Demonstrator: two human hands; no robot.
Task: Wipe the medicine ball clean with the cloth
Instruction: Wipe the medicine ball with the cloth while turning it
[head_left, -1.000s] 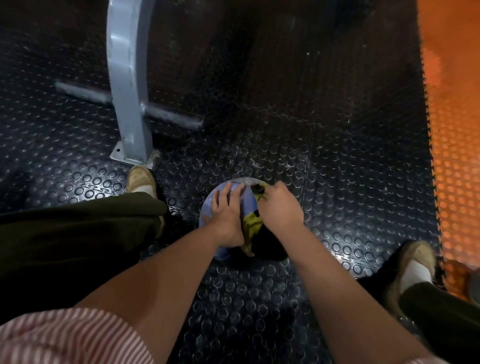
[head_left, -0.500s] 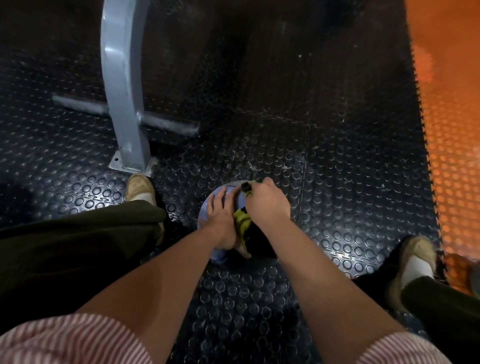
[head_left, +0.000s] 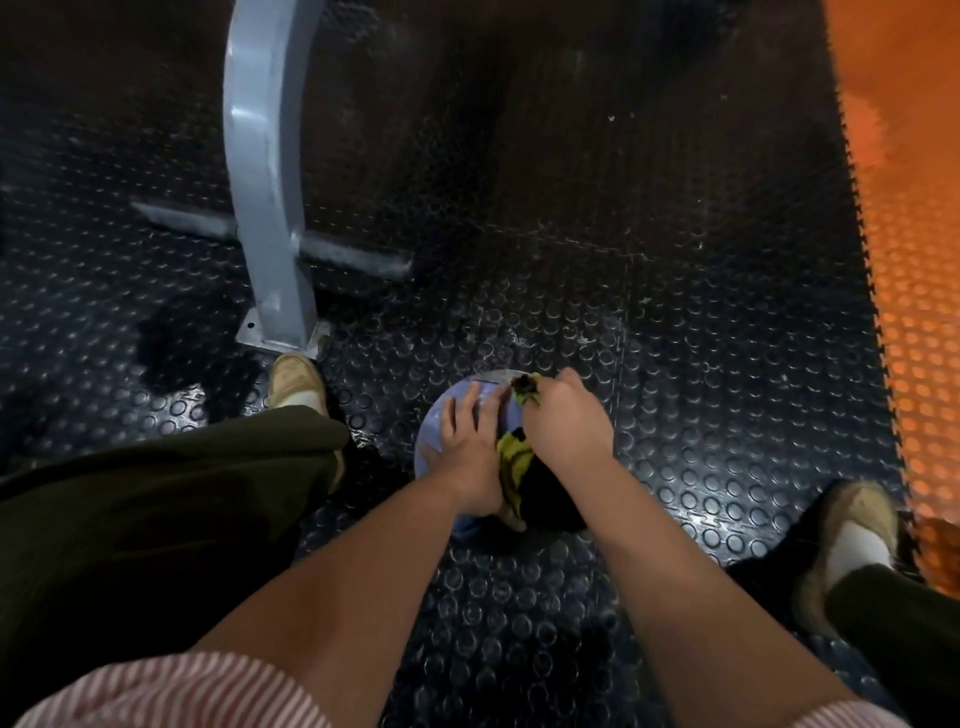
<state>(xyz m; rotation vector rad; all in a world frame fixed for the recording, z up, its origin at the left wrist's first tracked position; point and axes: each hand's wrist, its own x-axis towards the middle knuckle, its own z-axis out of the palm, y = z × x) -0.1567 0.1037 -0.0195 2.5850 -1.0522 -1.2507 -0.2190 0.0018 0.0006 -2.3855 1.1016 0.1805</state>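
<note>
Halfway at a guess. Wiping medicine ball, lower centre of frame. Steadying with flat left hand; gripping bunched cloth in right hand. Yet to reach underside, probably.

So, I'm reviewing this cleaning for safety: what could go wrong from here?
The medicine ball sits loose on the studded floor, steadied only by the left hand, fingers flat; a firm stroke from the right hand gripping the cloth might roll it. The cloth's hanging end could pick up floor dirt.
</note>
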